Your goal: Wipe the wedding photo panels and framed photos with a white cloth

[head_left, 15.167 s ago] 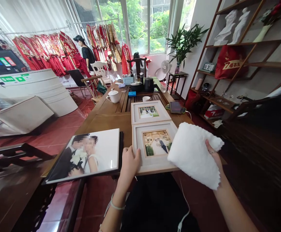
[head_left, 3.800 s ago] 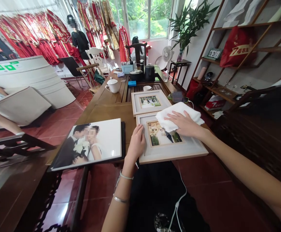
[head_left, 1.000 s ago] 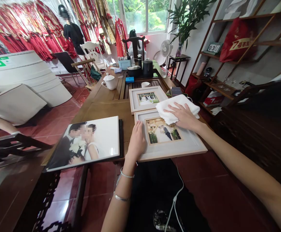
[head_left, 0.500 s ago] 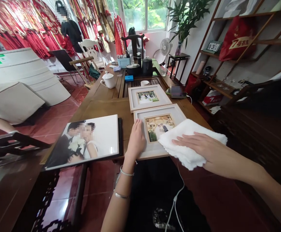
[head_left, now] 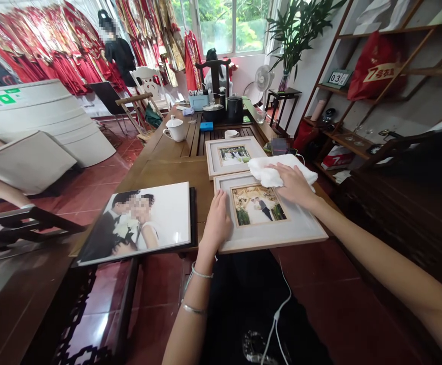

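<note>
A framed photo (head_left: pixel 259 238) in a pale wood frame lies at the near end of the table, its front edge jutting a little over my lap. My left hand (head_left: pixel 216 218) grips its left side, fingers along the rim. My right hand (head_left: pixel 291 181) presses a folded white towel (head_left: pixel 266 170) over the frame's far edge, with the towel reaching onto the second framed photo (head_left: pixel 212 157) just behind. To the left, a large photo album (head_left: pixel 171 213) with a couple on its cover lies near the table's edge, apart from both hands.
On the wooden table (head_left: pixel 145 172) stand a white lidded cup (head_left: pixel 174 131), a small white cup (head_left: pixel 231 134), a blue box (head_left: pixel 206 126) and a dark kettle (head_left: pixel 235 107). Shelves (head_left: pixel 342 137) rise at the right. Another person's arm (head_left: pixel 0 187) shows at far left.
My right hand has slid the towel away from me and to the left, from the frame's near right side to its far edge. My left hand keeps its place on the frame.
</note>
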Demonstrator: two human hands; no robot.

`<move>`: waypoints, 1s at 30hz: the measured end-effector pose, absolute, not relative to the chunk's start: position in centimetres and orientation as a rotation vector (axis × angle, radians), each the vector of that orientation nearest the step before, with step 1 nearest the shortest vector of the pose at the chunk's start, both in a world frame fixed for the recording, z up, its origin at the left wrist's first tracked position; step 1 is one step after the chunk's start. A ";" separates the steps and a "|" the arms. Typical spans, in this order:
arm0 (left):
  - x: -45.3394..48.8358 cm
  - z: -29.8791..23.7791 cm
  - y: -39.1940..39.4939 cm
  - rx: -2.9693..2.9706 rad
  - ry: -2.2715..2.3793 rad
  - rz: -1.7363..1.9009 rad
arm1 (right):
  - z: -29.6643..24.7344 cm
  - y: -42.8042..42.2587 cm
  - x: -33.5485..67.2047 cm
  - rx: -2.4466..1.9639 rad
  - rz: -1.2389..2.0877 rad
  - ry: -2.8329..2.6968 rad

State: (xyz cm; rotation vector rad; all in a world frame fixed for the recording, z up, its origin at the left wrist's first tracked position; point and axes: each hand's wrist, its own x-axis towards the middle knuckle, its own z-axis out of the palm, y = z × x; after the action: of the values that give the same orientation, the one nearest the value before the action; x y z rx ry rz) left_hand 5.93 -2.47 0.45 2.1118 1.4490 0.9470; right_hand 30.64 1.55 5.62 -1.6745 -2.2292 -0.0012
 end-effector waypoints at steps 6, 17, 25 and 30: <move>6.1 0.4 -2.5 2.113 1.460 0.955 | 5.7 1.8 28.9 -1.652 -0.005 -2.486; 6.3 0.1 -2.4 2.108 1.476 1.001 | 9.1 -10.5 29.0 -1.157 0.663 -2.751; 6.2 0.4 -2.4 2.117 1.482 0.954 | 9.7 -12.3 33.9 -1.402 0.450 -2.666; 6.1 0.3 -2.3 2.123 1.457 0.970 | 7.6 -9.2 33.1 -1.480 0.215 -2.645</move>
State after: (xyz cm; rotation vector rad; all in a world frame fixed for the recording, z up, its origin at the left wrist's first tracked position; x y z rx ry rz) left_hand 6.09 -2.32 0.32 2.1225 1.4567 0.9695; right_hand 33.12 -9.15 7.59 -1.4802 -2.6453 0.2154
